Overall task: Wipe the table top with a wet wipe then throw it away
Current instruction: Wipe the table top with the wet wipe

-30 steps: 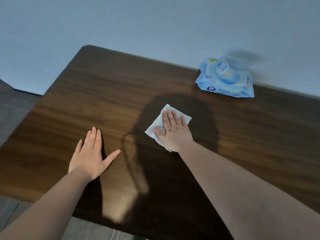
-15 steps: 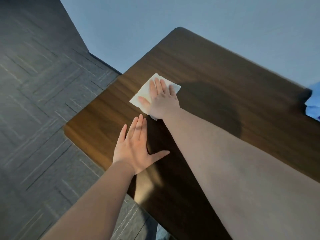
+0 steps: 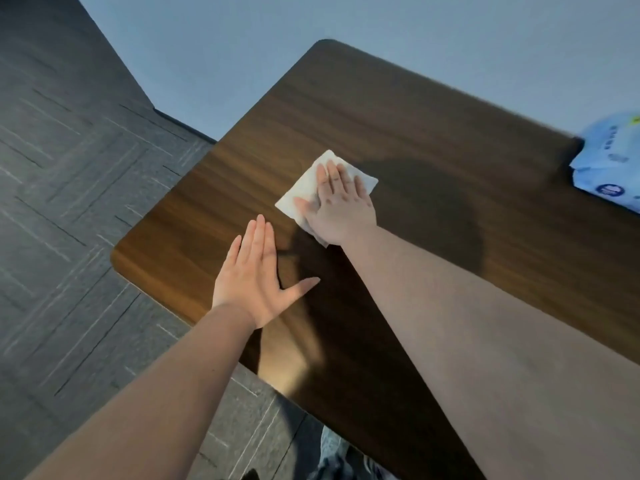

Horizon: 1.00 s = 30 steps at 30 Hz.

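Both hands lie palm-down on the dark wooden table top (image 3: 415,140) in the head view, the only view there is. The right hand (image 3: 341,206) is spread flat on one white wet wipe (image 3: 304,192), fingers together and stretched forward, pressing the folded sheet against the wood; it pinches nothing, only bears down. The wipe shows past the fingertips toward the far edge and out to the left of the thumb, and a small corner peeks from under the heel of the palm. The left hand (image 3: 258,278) rests nearer the person and to the left of the wipe, apart from it, four fingers close together and the thumb splayed out to the right (it holds nothing). One blue pack of wipes (image 3: 609,161) sits at the far right of the table, well away from both hands and partly cut off by the picture's edge. A dark rounded shadow falls on the wood just right of the right hand. Grey patterned floor (image 3: 69,202) lies to the left of the table, and a pale blue-grey wall (image 3: 381,22) rises behind it. Count: two hands, one wipe in use, one pack.
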{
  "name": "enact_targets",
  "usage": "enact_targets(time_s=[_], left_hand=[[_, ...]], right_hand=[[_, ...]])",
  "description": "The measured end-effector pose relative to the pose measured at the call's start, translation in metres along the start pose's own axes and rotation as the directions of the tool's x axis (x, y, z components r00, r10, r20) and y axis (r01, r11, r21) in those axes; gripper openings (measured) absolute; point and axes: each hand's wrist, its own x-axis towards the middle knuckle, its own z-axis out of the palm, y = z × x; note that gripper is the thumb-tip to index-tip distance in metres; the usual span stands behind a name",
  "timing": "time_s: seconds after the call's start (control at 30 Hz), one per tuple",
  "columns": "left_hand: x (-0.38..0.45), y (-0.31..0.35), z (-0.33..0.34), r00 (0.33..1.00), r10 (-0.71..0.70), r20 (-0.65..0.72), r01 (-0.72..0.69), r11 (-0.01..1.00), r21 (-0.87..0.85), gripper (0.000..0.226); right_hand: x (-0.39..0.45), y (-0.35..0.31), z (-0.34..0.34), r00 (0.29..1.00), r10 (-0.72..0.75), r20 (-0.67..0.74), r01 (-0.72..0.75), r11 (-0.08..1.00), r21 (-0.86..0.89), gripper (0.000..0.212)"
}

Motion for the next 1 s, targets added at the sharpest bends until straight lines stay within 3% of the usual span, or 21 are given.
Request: enact_targets(time_s=[0.1, 0.2, 0.5, 0.77, 0.93, 1.0], left_hand=[[-0.002, 0.018, -0.009, 0.994, 0.109, 0.003, -0.109, 0.989, 0.098, 0.102], [-0.003, 0.069, -0.011, 0.979, 0.205, -0.011, -0.204, 0.978, 0.043, 0.097], [-0.009, 0.264, 0.005, 0.834, 0.542, 0.101, -0.551, 0.826, 0.117, 0.098], [-0.041, 0.433, 0.035, 0.669, 0.729, 0.148, -0.743, 0.650, 0.160, 0.096], [-0.060, 0.506, 0.063, 0.465, 0.830, 0.307, -0.883, 0.411, 0.227, 0.090], [-0.065, 0.520, 0.069, 0.469, 0.827, 0.310, -0.880, 0.407, 0.245, 0.090]], right_hand=[[-0.052, 0.060, -0.002, 0.990, 0.142, -0.007, -0.141, 0.989, 0.047, 0.074], [-0.115, 0.131, 0.000, 0.947, 0.319, -0.017, -0.318, 0.947, 0.045, 0.073], [-0.311, 0.324, 0.017, 0.679, 0.734, -0.021, -0.727, 0.675, 0.125, 0.075], [-0.463, 0.447, 0.036, 0.440, 0.898, 0.004, -0.880, 0.430, 0.202, 0.077], [-0.527, 0.501, 0.046, 0.307, 0.951, 0.029, -0.925, 0.291, 0.243, 0.078], [-0.540, 0.516, 0.048, 0.270, 0.962, 0.029, -0.934, 0.254, 0.251, 0.078]])
